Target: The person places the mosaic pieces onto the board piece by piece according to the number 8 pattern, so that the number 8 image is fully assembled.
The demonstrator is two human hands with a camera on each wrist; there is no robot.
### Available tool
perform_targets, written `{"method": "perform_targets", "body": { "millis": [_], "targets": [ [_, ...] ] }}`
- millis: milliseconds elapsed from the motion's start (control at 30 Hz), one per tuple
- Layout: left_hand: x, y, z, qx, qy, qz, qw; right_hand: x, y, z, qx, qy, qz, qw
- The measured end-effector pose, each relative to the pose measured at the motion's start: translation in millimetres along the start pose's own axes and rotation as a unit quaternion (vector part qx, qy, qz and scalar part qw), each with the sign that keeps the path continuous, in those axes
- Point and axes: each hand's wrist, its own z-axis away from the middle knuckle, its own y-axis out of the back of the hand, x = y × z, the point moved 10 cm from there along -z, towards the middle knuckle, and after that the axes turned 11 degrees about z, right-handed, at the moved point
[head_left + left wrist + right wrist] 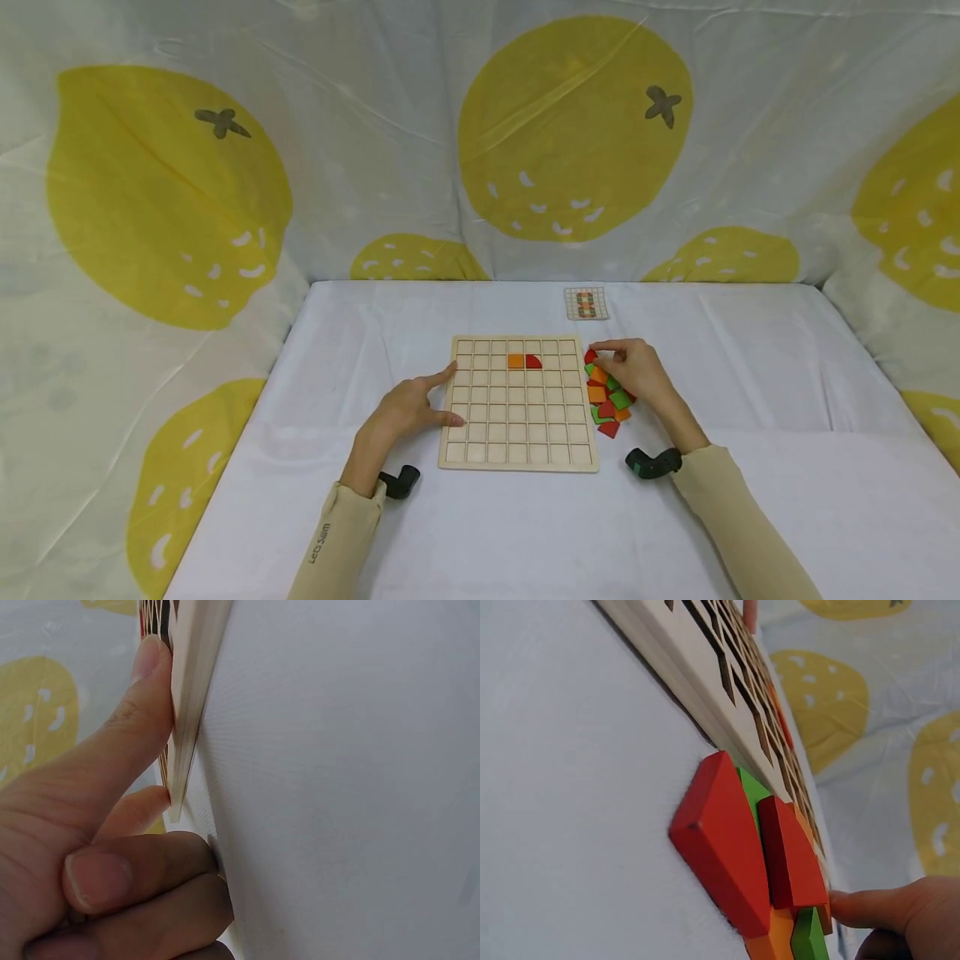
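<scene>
A square wooden grid board [525,467] lies on the white-covered table. Two tiles sit side by side in its upper cells: an orange square tile [516,361] and a red rounded tile [533,362]. My left hand [405,410] rests at the board's left side, thumb and index finger spread along the edge; in the left wrist view its other fingers are bent below them. To the right of the board, my right hand [637,369] pinches a red tile [590,356] at the top of the loose pile. That tile is hidden in the right wrist view.
Several red, green and orange tiles [597,394] are heaped along the board's right edge, some overlapping. A small pattern card [586,303] with a printed grid lies behind the board. Lemon-print cloth [405,167] hangs at the back and sides.
</scene>
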Motion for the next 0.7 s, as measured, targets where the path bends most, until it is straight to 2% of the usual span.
{"method": "perform_targets", "body": {
  "millis": [300,700],
  "targets": [
    [-1.0,-0.2,-0.6,-0.002,0.001,0.000,1.0000,8.0,8.1,1.3,0.000,-0.016,-0.002,1.000],
    [-1.1,-0.5,-1.7,-0.002,0.000,-0.001,1.0000,7.2,10.1,3.0,-0.001,-0.014,0.010,1.000]
  ]
}}
